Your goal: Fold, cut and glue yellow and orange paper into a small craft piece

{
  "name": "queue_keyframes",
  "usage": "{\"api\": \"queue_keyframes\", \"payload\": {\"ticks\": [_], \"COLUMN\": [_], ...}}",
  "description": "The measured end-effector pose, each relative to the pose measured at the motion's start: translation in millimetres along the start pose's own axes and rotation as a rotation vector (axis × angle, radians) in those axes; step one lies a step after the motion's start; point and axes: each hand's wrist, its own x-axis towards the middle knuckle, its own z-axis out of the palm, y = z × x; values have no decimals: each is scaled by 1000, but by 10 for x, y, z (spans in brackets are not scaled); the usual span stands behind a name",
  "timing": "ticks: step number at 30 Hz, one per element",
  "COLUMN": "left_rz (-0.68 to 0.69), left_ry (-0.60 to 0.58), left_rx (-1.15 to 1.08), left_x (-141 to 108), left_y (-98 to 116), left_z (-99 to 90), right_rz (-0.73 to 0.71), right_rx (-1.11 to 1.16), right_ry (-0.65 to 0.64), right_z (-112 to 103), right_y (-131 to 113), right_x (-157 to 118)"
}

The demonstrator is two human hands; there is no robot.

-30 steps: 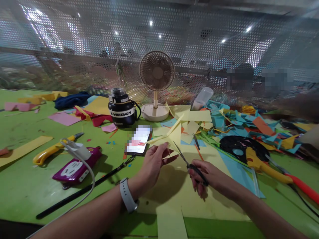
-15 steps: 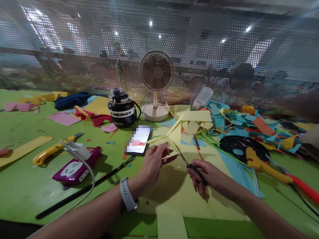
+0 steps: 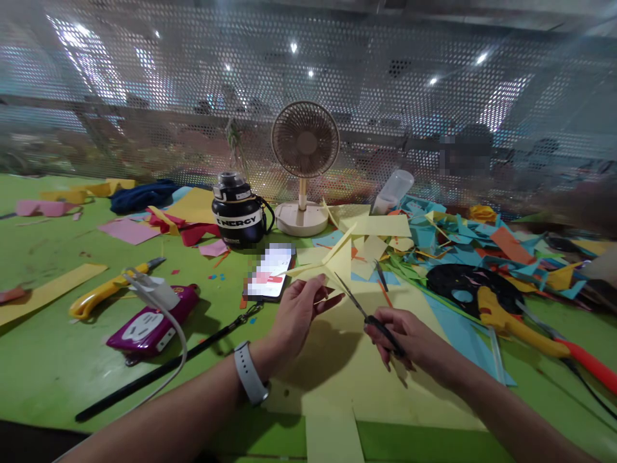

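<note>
Between thumb and fingers, my left hand [image 3: 303,312] pinches a folded pale yellow paper [image 3: 339,260] with several pointed arms. My right hand [image 3: 398,337] is wrapped round the handles of black-handled scissors [image 3: 369,314]. Their blades point up and left, close to the right lower edge of the folded paper; whether they touch it I cannot tell. Beneath both hands lies a large pale yellow sheet [image 3: 332,379], with a yellow strip [image 3: 334,440] at the table's front edge.
A lit phone [image 3: 270,273], black bottle [image 3: 237,215] and fan [image 3: 305,141] stand beyond my hands. To the left are a yellow cutter [image 3: 110,288], a purple power bank [image 3: 152,325] and a cable. Coloured paper scraps [image 3: 448,228] and a yellow glue gun [image 3: 515,328] lie right.
The view has shifted slightly, so everything sits a little further right and lower. My left hand keeps its pinch on the folded paper; the right-hand fingers round the scissors have moved slightly.
</note>
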Motion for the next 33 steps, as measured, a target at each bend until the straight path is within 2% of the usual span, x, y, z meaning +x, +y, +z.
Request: {"api": "queue_keyframes", "payload": {"ticks": [6,15,33], "left_rz": [0,64,100], "left_ry": [36,42,26], "left_rx": [0,34,55], "left_x": [2,15,19], "left_y": [20,37,45], "left_z": [10,6,6], "right_rz": [-20,-24,-67], "right_rx": [1,57,154], "right_ry": [17,17,54], "right_z": [-6,2,16], "right_y": [33,-5,78], "right_x": [15,2,55]}}
